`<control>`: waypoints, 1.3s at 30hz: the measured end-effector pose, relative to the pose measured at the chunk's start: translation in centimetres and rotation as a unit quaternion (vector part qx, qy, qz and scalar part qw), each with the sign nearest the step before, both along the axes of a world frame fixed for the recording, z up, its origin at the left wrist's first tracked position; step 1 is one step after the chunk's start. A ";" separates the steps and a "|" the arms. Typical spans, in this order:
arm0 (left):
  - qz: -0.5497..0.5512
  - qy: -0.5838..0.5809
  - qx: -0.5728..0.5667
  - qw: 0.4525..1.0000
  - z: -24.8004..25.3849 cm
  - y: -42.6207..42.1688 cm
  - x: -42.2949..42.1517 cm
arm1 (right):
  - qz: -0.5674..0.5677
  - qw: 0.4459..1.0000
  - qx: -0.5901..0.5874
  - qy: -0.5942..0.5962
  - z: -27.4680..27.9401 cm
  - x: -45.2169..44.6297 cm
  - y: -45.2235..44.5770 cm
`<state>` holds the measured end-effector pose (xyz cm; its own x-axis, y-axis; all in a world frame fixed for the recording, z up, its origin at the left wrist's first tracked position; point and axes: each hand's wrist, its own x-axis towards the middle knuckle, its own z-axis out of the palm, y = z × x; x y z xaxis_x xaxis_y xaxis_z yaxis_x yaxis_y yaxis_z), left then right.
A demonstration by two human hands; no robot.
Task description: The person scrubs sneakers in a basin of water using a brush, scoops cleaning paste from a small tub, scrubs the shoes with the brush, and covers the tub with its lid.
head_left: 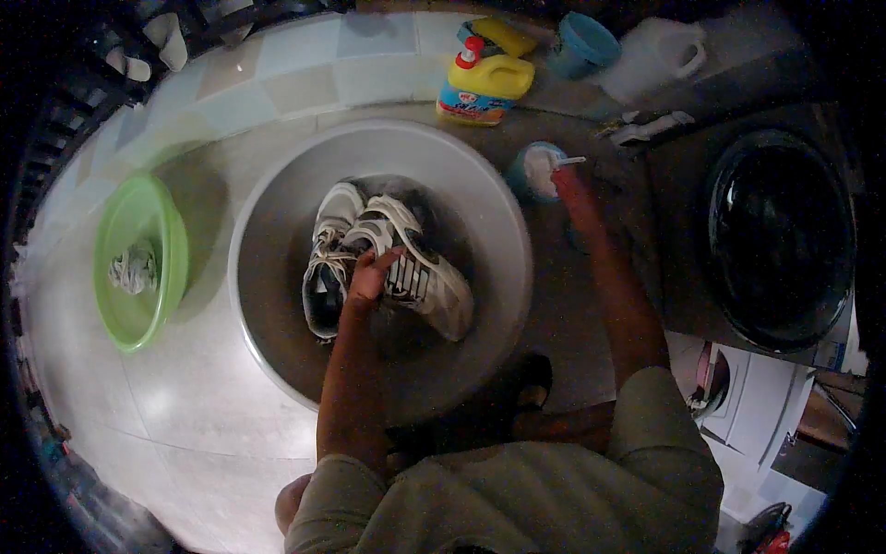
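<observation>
A smooth, pale floor (203, 397) runs beneath a dim room, bordered by a band of coloured tiles (305, 88). On it stands a wide grey basin (489, 185), holding two laced shoes (434, 286) with pale, ridged soles and dark parts. The person's left hand (367, 277) touches the shoes, fingers slightly apart; whether they grip cannot be told. The right hand (574, 185) is at a small tub (524, 175) of white stuff, beside a white handle (571, 161); its finger state is too blurred to tell. Around lie a green basin (175, 240) with a crumpled cloth (135, 268), a yellow jug (498, 78) and a glossy black basin (775, 240)
</observation>
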<state>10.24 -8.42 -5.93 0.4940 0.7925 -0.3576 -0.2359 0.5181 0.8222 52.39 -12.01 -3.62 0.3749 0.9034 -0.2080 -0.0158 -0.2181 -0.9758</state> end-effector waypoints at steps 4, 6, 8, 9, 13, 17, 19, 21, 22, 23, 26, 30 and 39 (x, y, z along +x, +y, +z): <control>-0.015 0.068 0.043 0.997 2.0 0.1 0.0 | -0.042 0.934 0.070 0.348 5.1 -1.2 -0.8; -0.010 0.102 0.001 0.995 2.6 0.2 0.0 | 0.004 0.916 0.095 0.389 6.2 -1.7 -0.4; -0.003 0.039 -0.052 0.998 1.8 0.4 0.1 | 0.054 0.892 0.114 0.433 7.3 -2.9 0.3; 0.005 0.011 -0.080 0.997 1.3 0.4 0.0 | 0.050 0.888 0.122 0.441 8.1 -4.0 0.9; -0.004 0.155 0.049 0.987 -1.0 0.2 -0.2 | 0.118 0.866 0.055 0.482 12.6 -12.6 3.4; -0.017 0.038 -0.012 0.999 -1.0 0.2 0.3 | 0.222 0.957 -0.061 0.178 9.5 -20.8 4.7; -0.001 0.016 -0.016 1.000 1.8 0.3 0.1 | 0.286 0.955 -0.064 0.033 6.2 -23.7 5.9; 0.012 0.021 -0.014 1.000 1.5 0.2 0.2 | 0.408 0.811 0.065 -0.414 4.7 -25.9 6.8; 0.021 0.023 -0.009 0.999 1.8 0.2 0.3 | 0.411 0.810 0.064 -0.413 3.6 -26.3 6.6; 0.021 0.044 -0.034 0.998 2.4 0.1 0.1 | 0.392 0.795 0.101 -0.452 2.6 -26.8 6.1; -0.006 0.079 -0.002 0.997 -1.0 0.1 0.1 | 0.349 0.849 0.038 -0.394 2.8 -27.6 3.8; 0.048 -0.048 -0.029 0.997 -1.0 -0.1 0.6 | 0.378 0.740 0.110 -0.546 3.2 -26.3 1.4; 0.018 0.017 -0.023 0.999 -0.7 0.0 0.3 | 0.384 0.751 0.060 -0.533 1.5 -27.2 5.9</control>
<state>10.56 -8.38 -6.61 0.4522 0.7919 -0.4103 -0.2276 0.5472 0.8054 25.17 -6.06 -2.09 -0.3713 0.9266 -0.0597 0.8745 0.3273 -0.3580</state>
